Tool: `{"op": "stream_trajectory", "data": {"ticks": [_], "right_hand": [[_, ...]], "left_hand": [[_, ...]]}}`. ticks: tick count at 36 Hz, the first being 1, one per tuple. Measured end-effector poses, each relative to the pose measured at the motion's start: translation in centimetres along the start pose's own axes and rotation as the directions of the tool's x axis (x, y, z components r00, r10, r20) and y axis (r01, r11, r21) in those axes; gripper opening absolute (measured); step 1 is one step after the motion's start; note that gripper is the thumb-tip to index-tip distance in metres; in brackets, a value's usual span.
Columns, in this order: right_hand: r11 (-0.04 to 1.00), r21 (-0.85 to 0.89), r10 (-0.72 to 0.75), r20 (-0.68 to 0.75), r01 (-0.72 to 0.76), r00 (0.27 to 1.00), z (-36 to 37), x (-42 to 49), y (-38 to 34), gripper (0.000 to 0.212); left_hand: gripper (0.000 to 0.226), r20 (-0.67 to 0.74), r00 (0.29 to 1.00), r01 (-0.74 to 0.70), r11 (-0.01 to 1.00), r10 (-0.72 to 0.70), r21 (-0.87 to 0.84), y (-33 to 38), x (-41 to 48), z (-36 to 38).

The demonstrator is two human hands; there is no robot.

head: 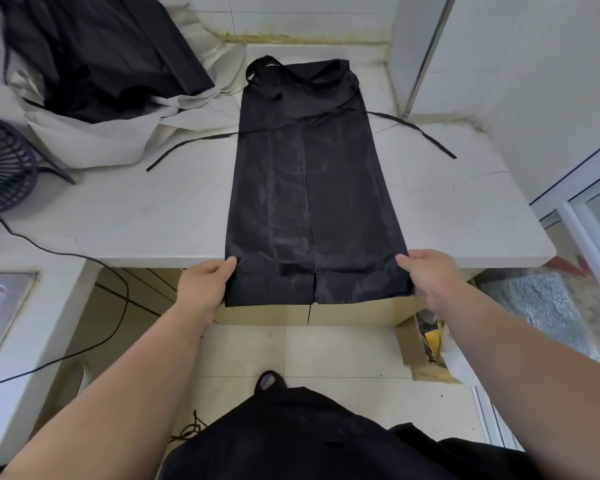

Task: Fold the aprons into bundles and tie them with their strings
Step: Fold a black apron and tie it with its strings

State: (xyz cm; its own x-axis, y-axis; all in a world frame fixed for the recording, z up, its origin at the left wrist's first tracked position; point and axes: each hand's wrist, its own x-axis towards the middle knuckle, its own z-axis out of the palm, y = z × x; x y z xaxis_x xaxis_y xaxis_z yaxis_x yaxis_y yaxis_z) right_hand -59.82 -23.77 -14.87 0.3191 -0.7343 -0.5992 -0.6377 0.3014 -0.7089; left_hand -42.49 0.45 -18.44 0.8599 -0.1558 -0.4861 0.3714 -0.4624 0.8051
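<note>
- Long black glossy fabric apron (312,188) lies flat on the white stone tabletop (465,209); side panels are folded inward and meet along the centre line; the hem overhangs the tabletop edge at 6 o'clock; the black neck loop (260,64) lies at 12 o'clock.
- Left hand (205,289): grip holds the hem corner at 7 o'clock, thumb on top of the cloth; right hand (430,278): grip holds the hem corner at 5 o'clock in the same manner.
- Thin black left waist string (191,145) trails toward 9 o'clock; thin black right waist string (420,131) trails toward 3 o'clock; both lie loose on the tabletop.
- Step in hand, as judged: folding or rolling from the hem toward 12 o'clock.
- Procedure: raise both corners evenly; hold the hem square to the centre line; prevent the inward panels from spreading; make each fold firm and of equal depth; stop short of the strings, leaving both accessible for tying.
- Risk: the slick fabric may skew; realign before the next fold.
- Heap of further black aprons (101,53) sits in a white fabric bag (94,140) at 10 o'clock.
</note>
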Motion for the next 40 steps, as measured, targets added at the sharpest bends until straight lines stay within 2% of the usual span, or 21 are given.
{"op": "stream_trajectory", "data": {"ticks": [3,5,7,9,12,15,17,21,23,27,31,33,35,38,40], "right_hand": [[0.999,0.039,-0.024,0.034,0.022,0.999,-0.1,0.1,-0.2,0.008],[0.998,-0.004,-0.059,0.01,0.059,0.998,-0.3,0.0,-0.3,0.037],[0.985,-0.109,-0.127,0.044,0.131,0.991,-0.5,0.2,-0.2,0.042],[0.962,-0.193,-0.175,0.1,0.191,0.979,-0.8,0.3,-0.2,0.032],[0.935,-0.272,-0.189,0.159,0.227,0.969,-0.8,0.1,-0.8,0.007],[0.962,-0.231,-0.1,0.19,0.144,0.977,-1.0,0.4,-1.8,0.023],[0.944,-0.289,-0.094,0.226,0.159,0.97,-1.2,0.5,-1.8,0.015],[0.839,-0.435,-0.242,0.241,0.327,0.94,-1.7,0.3,-1.0,0.036],[0.837,-0.438,-0.239,0.247,0.328,0.939,-1.7,0.6,-0.5,0.039],[0.822,-0.446,-0.264,0.254,0.355,0.931,-1.5,0.9,0.2,0.028],[0.76,-0.492,-0.324,0.28,0.425,0.904,-1.1,0.8,0.2,0.015],[0.723,-0.532,-0.327,0.298,0.44,0.897,-0.9,0.7,0.0,0.026],[0.735,-0.527,-0.319,0.286,0.426,0.904,-0.9,0.9,-0.2,0.029],[0.809,-0.468,-0.282,0.222,0.356,0.933,-0.9,1.6,-0.2,0.018],[0.858,-0.411,-0.248,0.195,0.309,0.949,-0.8,1.8,-0.4,0.018]], "left_hand": [[0.036,-0.063,0.993,-0.08,0.97,0.097,0.231,0.2,0.0,-0.2],[0.027,-0.041,0.99,-0.114,0.93,0.136,0.348,0.5,0.0,-0.3],[0.016,-0.007,0.992,-0.112,0.907,0.126,0.407,0.8,0.0,-0.1],[0.017,0.021,0.995,-0.1,0.913,0.1,0.395,1.1,-0.1,-0.2],[0.025,0.038,0.989,-0.145,0.923,0.141,0.357,1.3,-0.2,-0.7],[0.011,0.083,0.978,-0.209,0.91,0.192,0.358,1.5,0.0,-1.3],[0.011,0.135,0.978,-0.194,0.937,0.161,0.289,1.5,0.1,-1.6],[0.019,0.173,0.984,-0.053,0.994,0.036,0.098,1.5,0.2,-1.9],[0.026,0.175,0.984,-0.017,1.0,0.012,0.027,1.4,0.3,-2.0],[0.034,0.214,0.973,-0.111,0.984,0.08,0.14,0.7,0.2,-2.3],[0.025,0.186,0.974,-0.159,0.977,0.131,0.145,0.2,0.6,-2.3],[0.013,0.177,0.972,-0.173,0.98,0.154,0.099,0.2,0.8,-2.2],[0.007,0.173,0.97,-0.185,0.981,0.172,0.063,0.3,0.8,-2.0],[0.019,0.121,0.98,-0.166,0.985,0.16,0.039,0.7,1.0,-1.5],[0.023,0.083,0.988,-0.134,0.99,0.131,0.034,1.0,1.4,-1.3]]}}
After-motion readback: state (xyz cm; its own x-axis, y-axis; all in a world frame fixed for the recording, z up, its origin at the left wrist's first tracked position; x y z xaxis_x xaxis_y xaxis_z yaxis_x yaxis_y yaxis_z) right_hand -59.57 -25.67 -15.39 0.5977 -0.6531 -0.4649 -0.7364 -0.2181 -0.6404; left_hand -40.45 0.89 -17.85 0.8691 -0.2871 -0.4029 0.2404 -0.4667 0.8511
